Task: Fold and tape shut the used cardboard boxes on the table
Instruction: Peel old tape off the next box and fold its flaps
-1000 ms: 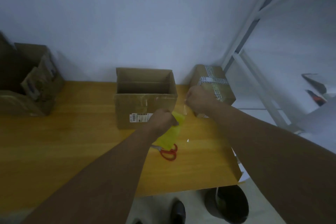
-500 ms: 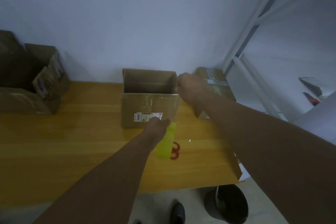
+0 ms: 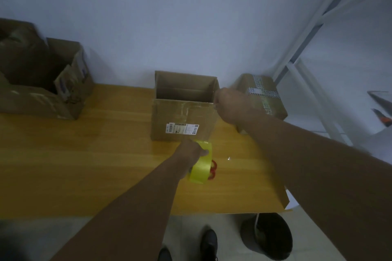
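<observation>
At the back middle of the surface [image 3: 84, 154] stands the open cardboard box [image 3: 182, 121]. Left grip [image 3: 191, 152] clasps the yellow tape roll [image 3: 201, 167] just before its front; right grip [image 3: 230, 105] is curled at its upper right corner, whether pinching anything I cannot tell.

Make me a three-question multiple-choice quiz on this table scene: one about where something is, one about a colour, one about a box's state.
1. Where do the scissors lie?
A. on the floor
B. on the table, partly behind the tape roll
C. in the bin

2. What colour is the tape roll held in the left hand?
A. red
B. white
C. yellow

3. The middle box is:
A. open on top
B. taped shut
C. flattened

Answers:
1 B, the red handles peek out beside the roll on the tabletop.
2 C, the roll is bright yellow.
3 A, its inside walls show.
</observation>
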